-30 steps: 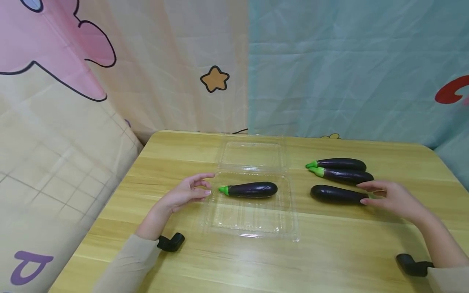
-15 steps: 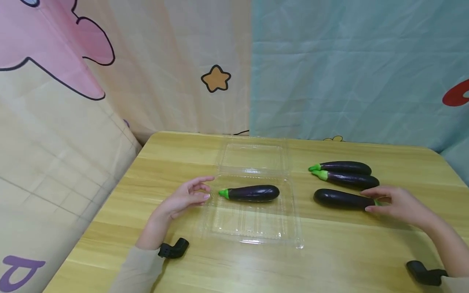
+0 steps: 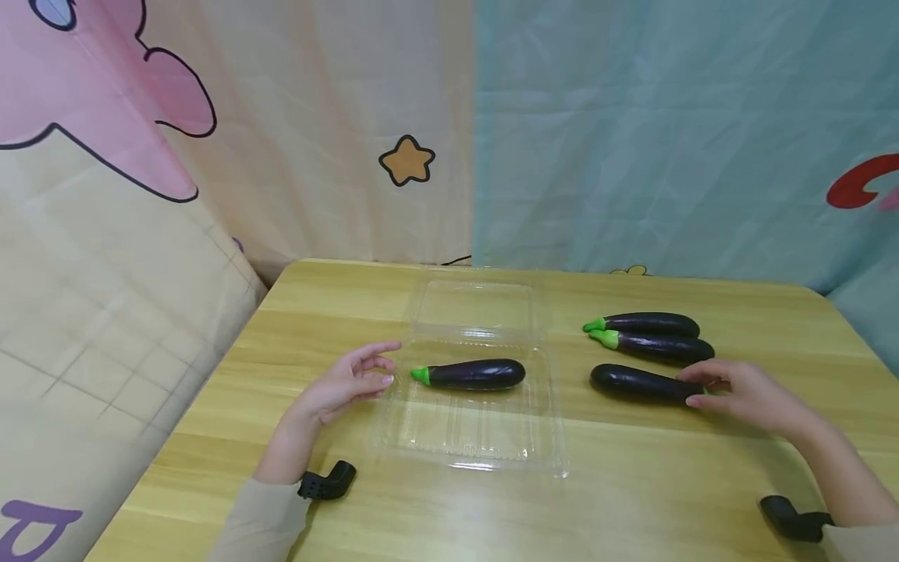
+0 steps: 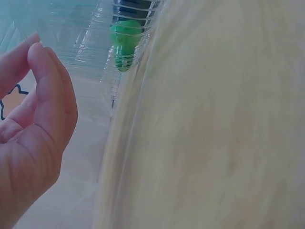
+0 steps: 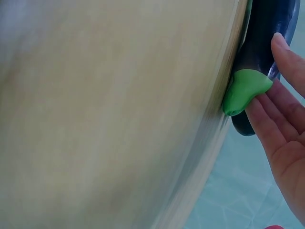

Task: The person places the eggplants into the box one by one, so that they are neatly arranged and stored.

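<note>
An eggplant point(image 3: 477, 375) with a green cap lies across the clear plastic clamshell box point(image 3: 485, 462), whose lid lies open toward the back. My left hand point(image 3: 351, 381) is beside the box's left edge, fingers loosely bent and holding nothing; whether the fingertips touch the plastic I cannot tell. On the right, my right hand point(image 3: 747, 398) pinches the cap end of a second eggplant point(image 3: 635, 383), which lies on the table. In the right wrist view, its green cap point(image 5: 245, 90) shows between thumb and fingers, the thumb on the dark skin.
Behind the right hand, two more eggplants lie side by side, one farther back point(image 3: 653, 323) and one nearer point(image 3: 663, 346). The wooden table point(image 3: 562, 519) ends at a printed curtain point(image 3: 632, 140) at the back. A black camera mount is on each wrist.
My right fingers have settled closer around the cap end of the eggplant. The left hand stays by the box's edge, and the eggplants keep their places; the head view shifts slightly.
</note>
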Demonstrator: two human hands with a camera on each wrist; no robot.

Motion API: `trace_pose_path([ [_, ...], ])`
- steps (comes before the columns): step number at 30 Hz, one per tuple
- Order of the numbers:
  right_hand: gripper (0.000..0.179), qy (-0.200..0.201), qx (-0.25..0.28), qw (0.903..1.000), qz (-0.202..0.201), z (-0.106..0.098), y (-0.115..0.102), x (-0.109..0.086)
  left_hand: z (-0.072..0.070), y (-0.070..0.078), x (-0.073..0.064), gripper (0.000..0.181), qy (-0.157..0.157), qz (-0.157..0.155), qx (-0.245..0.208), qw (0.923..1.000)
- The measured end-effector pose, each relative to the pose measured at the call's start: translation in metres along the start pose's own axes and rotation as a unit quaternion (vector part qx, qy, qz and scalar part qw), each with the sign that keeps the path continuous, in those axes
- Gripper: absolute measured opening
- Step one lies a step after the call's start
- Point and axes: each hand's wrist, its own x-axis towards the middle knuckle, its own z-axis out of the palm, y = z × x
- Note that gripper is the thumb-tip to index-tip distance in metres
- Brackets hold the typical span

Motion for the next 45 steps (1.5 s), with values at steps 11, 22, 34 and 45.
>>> trace_pose_path([
  [11,0.029,-0.022,-0.004,0.9997,-0.01,0.001,-0.005,0.005,0.001,0.003,-0.003,0.063,0.009,-0.002,0.012,0.9999],
  [22,0.031,0.012,0.024,0.9991,-0.034,-0.003,-0.017,0.008,-0.001,0.001,-0.004,0.063,0.007,0.003,0.007,0.9999],
  [34,0.028,0.002,0.042,0.9948,-0.093,-0.018,-0.076,0.031,0.001,0.003,-0.002,0.062,0.008,-0.004,-0.004,1.0],
  [45,0.028,-0.044,0.049,0.9877,-0.141,0.0,-0.13,0.071,0.0,0.002,-0.003,0.063,0.003,-0.004,0.001,1.0],
])
